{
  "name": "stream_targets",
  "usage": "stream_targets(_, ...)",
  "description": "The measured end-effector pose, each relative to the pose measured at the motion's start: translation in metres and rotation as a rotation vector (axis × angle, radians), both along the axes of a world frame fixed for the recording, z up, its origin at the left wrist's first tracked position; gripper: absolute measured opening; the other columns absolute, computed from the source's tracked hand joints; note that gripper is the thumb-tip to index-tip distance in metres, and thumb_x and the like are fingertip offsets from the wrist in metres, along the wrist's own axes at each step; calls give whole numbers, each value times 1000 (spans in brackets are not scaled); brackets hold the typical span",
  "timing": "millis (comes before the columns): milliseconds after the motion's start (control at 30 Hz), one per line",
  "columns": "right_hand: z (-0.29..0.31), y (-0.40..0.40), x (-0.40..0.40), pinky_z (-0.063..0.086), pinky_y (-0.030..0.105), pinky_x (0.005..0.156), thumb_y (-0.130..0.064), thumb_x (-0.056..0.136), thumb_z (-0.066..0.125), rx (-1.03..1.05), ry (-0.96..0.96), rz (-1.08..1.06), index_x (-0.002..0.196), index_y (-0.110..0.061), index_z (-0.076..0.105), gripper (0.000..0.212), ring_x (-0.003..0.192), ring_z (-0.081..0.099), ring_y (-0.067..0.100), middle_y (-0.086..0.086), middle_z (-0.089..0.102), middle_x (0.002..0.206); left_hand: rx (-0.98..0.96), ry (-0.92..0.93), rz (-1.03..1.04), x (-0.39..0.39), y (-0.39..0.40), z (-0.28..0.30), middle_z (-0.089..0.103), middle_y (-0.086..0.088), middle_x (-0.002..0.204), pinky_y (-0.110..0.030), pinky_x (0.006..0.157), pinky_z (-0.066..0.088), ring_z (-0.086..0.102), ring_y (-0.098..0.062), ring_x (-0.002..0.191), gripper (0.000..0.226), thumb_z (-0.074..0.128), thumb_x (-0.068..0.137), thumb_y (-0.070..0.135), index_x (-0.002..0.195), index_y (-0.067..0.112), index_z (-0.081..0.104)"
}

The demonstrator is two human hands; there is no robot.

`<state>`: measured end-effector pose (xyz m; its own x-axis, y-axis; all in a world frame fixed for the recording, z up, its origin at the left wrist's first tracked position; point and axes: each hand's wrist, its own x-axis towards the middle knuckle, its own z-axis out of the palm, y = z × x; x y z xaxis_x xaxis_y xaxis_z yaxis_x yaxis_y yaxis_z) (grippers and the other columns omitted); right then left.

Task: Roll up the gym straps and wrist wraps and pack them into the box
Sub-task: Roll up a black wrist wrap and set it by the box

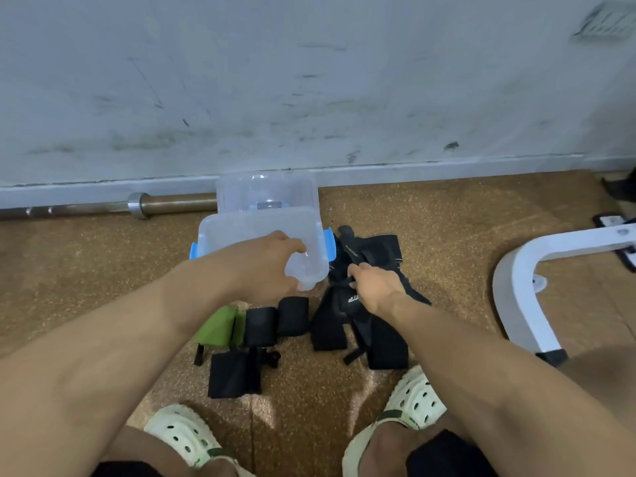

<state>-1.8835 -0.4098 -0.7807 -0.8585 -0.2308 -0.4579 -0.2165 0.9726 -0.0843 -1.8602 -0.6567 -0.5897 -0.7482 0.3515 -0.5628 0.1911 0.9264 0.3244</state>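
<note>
Crouching over the speckled brown floor (430, 208), I reach both arms forward toward the gear laid out between my feet and the wall (309, 80). My left hand (272, 266) has its grip curled round the near right corner of the clear plastic box (241, 228), thumb and fingers on the rim; the box sits open on the floor with blue latches (331, 243) on its sides, and its clear lid (268, 191) stands just behind it against the wall. My right hand (375, 284) is just beside the box, its grip pinching a black strap out of the loose pile of black gym straps (364, 325) that spreads from the box's right side back toward my right foot. Near my left forearm lie the rolled pieces: a green wrap (220, 327), then two black rolls (275, 320) side by side touching each other, and a flatter black wrap (232, 375) nearer to me with a small buckle beside it. None of these are in the box, whose inside looks bare from here. A steel barbell (137, 204) lies along the foot of the wall to the left, its end hidden behind the lid. A white metal frame (516, 304) curves on the floor at the right. My pale clogs (414, 401) show at the bottom edge.
</note>
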Motion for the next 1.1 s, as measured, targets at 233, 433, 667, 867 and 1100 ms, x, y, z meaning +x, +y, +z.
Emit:
stream_targets(233, 87, 10, 3, 54, 47, 80, -29, 106, 44, 36, 48, 173, 123, -22, 54, 20, 96, 63, 29, 3, 58, 110, 25, 69, -37, 17, 10, 14, 28, 2, 164, -36, 117, 30, 35, -22, 146, 64, 58, 101, 40, 157, 28, 30)
stream_targets(433, 190, 5, 20, 47, 38, 71, -31, 105, 48, -53, 205, 334, 121, -25, 54, 18, 99, 61, 26, -1, 61, 115, 196, 82, 45, 37, 26, 16, 34, -2, 163, -35, 118, 29, 35, -23, 147, 73, 64, 98, 37, 159, 23, 27)
stream_targets(667, 216, -12, 59, 48, 32, 72, -36, 103, 57, -527, 294, 225, 132, -29, 59, 30, 92, 62, 14, -7, 65, 107, 461, 255, 195, 51, 30, 13, 66, 5, 88, -31, 70, 42, 63, -20, 88, 13, 55, 104, 29, 98, 22, 64)
stream_targets(867, 163, -2, 28, 54, 36, 85, -35, 103, 59, -550, 204, -51, 152, -31, 42, 52, 88, 63, 11, -5, 64, 102, 359, 214, 277, 44, 23, 3, 71, -4, 102, -36, 81, 50, 63, -20, 90, 14, 49, 106, 25, 111, 18, 61)
stream_targets(1100, 48, 46, 9, 49, 40, 106, -26, 97, 68, -393, -44, -527, 156, -23, 36, 66, 120, 63, 28, 6, 65, 131, 254, 223, 210, 35, 16, -15, 62, 1, 84, -33, 73, 44, 57, -13, 73, 78, 53, 104, 25, 161, 34, 1)
